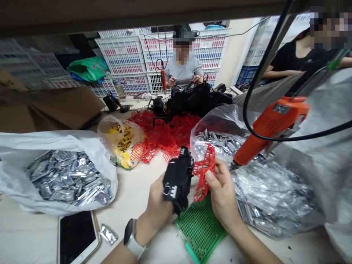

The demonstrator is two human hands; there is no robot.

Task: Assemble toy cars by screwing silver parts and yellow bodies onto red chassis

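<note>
My left hand (157, 200), with a watch on its wrist, is closed around a black plastic toy-like body (177, 179) with white markings. Between the thumb and fingers of my right hand (224, 190) is a red openwork plastic frame (202, 178). The two parts are side by side, close together; whether they touch I cannot tell. Beneath them on the table lies a green perforated tray (202, 227). A heap of similar red frames (167, 135) spreads out behind my hands.
An orange electric screwdriver (271, 128) hangs at the right on a black cable. Bags of silver packets (71, 179) stand on both sides, with a bag of yellow parts (121, 141) behind. A phone (78, 236) lies front left. A co-worker (184, 66) sits opposite.
</note>
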